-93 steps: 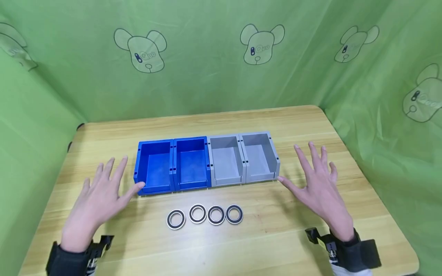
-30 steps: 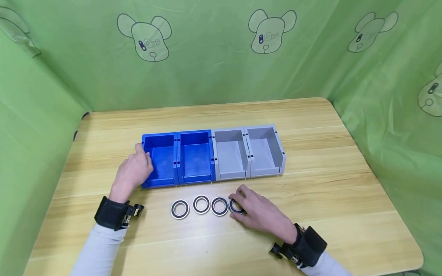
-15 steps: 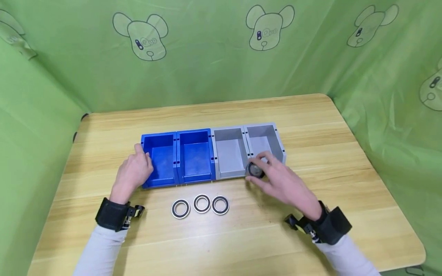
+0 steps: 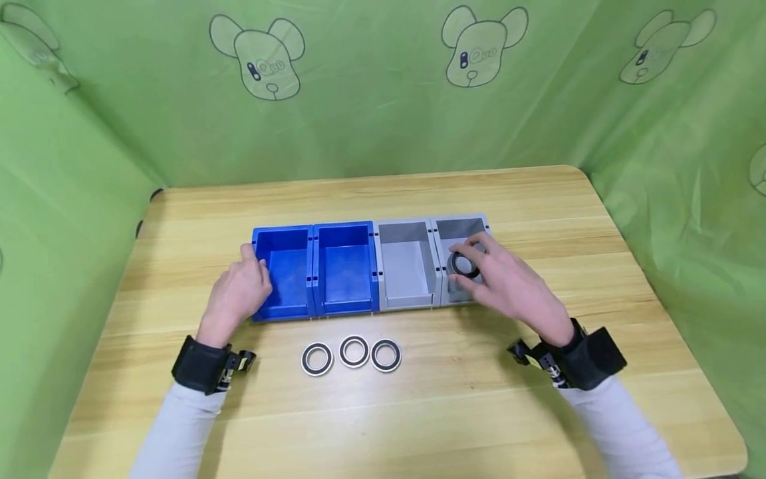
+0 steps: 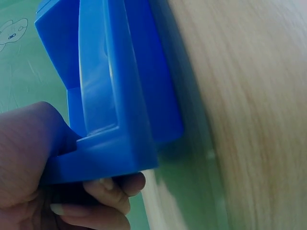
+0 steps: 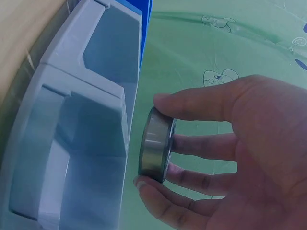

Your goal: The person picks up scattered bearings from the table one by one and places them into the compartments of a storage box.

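My right hand pinches a ball bearing, a black-faced steel ring, between thumb and fingers. It holds the bearing over the rightmost grey bin, above the bin's floor; in the right wrist view the bearing tilts on edge, apart from the bin walls. My left hand grips the outer side wall of the leftmost blue bin, thumb on one side and fingers curled on the other. Three more bearings lie flat in front of the bins: a left one, a middle one and a right one.
Between the held bins stand a second blue bin and a second grey bin, all in one joined row. The wooden table has rounded corners. A green curtain printed with bear heads surrounds its back and sides.
My right hand has picked up the rightmost bearing and carried it up and back over the right grey bin. My left hand has taken hold of the left blue bin's wall and stayed there.
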`<move>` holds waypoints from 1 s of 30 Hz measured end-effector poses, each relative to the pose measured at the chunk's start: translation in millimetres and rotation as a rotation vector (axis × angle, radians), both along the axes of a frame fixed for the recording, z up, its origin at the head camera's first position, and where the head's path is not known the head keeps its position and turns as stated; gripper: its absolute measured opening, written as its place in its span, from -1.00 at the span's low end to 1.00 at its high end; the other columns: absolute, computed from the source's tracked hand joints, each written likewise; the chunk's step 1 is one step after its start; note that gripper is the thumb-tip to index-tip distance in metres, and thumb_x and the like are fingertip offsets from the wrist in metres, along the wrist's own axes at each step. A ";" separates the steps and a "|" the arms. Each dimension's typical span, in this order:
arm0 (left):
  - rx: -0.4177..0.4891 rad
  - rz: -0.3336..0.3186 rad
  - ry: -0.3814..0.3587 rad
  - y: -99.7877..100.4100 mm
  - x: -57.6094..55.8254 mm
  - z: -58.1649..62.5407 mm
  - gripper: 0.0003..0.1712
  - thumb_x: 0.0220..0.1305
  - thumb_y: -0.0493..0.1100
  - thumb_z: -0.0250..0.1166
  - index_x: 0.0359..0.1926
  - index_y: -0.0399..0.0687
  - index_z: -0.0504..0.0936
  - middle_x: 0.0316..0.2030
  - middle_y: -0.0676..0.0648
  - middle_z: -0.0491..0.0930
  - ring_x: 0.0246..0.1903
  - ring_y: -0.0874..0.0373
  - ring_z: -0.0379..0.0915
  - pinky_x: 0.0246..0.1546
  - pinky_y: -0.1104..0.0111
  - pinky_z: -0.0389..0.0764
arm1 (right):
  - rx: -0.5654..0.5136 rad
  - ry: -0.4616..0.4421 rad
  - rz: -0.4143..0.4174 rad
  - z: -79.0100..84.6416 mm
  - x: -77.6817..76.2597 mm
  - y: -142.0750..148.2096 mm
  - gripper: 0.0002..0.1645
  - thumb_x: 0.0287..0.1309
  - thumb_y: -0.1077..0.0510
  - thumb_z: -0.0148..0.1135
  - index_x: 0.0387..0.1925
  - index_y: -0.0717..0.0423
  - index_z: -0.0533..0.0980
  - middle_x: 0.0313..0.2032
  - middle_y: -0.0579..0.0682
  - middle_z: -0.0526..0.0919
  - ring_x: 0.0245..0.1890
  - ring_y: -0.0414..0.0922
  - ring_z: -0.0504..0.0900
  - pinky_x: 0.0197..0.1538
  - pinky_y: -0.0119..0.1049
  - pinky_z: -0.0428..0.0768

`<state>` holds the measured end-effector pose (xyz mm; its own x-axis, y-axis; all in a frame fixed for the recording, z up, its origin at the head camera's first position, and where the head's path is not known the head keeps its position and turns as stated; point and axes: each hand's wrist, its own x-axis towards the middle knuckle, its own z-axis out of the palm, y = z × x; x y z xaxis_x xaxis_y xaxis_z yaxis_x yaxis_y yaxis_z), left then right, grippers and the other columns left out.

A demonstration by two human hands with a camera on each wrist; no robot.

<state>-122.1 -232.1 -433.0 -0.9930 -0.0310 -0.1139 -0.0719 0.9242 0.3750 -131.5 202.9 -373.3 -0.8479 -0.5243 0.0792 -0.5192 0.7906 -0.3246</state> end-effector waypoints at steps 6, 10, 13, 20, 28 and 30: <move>0.008 0.003 -0.019 0.3 -0.4 2.9 -0.60 0.60 -0.12 -0.21 0.13 -0.46 0.18 -0.58 -0.22 0.41 -0.69 -0.05 0.43 -0.76 0.29 0.34 | 0.030 0.016 0.025 5.4 -7.7 1.0 -0.42 0.31 0.08 0.35 0.28 0.26 0.51 0.13 0.26 0.48 -0.09 0.09 0.60 -0.20 -0.14 0.60; 0.013 0.004 -0.025 0.4 -0.6 3.3 -0.60 0.60 -0.12 -0.21 0.12 -0.45 0.18 -0.58 -0.21 0.40 -0.70 -0.05 0.43 -0.77 0.30 0.33 | 0.051 0.007 0.033 9.1 -13.2 2.2 -0.42 0.31 0.10 0.34 0.28 0.27 0.50 0.15 0.27 0.49 0.02 0.16 0.59 -0.07 -0.03 0.62; 0.016 0.002 -0.019 0.2 -0.5 2.9 -0.62 0.60 -0.12 -0.21 0.09 -0.44 0.19 -0.58 -0.21 0.40 -0.70 -0.05 0.43 -0.77 0.30 0.34 | 0.068 -0.005 0.037 10.7 -16.7 3.2 -0.43 0.33 0.11 0.32 0.29 0.26 0.49 0.17 0.28 0.49 0.04 0.17 0.58 -0.01 0.00 0.60; 0.024 0.004 -0.026 0.0 0.3 3.4 -0.62 0.61 -0.11 -0.21 0.09 -0.43 0.19 -0.61 -0.17 0.37 -0.73 -0.03 0.41 -0.79 0.32 0.32 | 0.084 -0.052 0.038 7.5 -27.9 4.2 -0.43 0.39 0.04 0.28 0.31 0.23 0.47 0.18 0.28 0.46 -0.04 0.12 0.62 -0.07 -0.05 0.60; 0.013 -0.008 -0.039 -0.6 -1.6 4.3 -0.62 0.61 -0.11 -0.20 0.09 -0.43 0.19 -0.62 -0.16 0.37 -0.73 -0.02 0.40 -0.79 0.32 0.32 | 0.114 -0.061 0.056 1.6 -37.7 4.2 -0.43 0.36 0.08 0.30 0.30 0.24 0.48 0.17 0.30 0.48 -0.06 0.11 0.62 -0.10 -0.05 0.63; 0.017 -0.006 -0.046 -0.5 -1.0 4.7 -0.62 0.61 -0.11 -0.20 0.09 -0.43 0.19 -0.62 -0.15 0.37 -0.74 -0.02 0.40 -0.80 0.33 0.32 | 0.121 -0.064 0.065 0.2 -40.6 2.9 -0.43 0.36 0.09 0.31 0.31 0.25 0.48 0.17 0.31 0.49 -0.03 0.12 0.62 -0.06 -0.03 0.63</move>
<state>-123.1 -232.6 -428.4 -0.9869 -0.0232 -0.1596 -0.0841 0.9183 0.3869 -172.1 205.8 -373.1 -0.8130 -0.5808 -0.0414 -0.5519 0.7914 -0.2629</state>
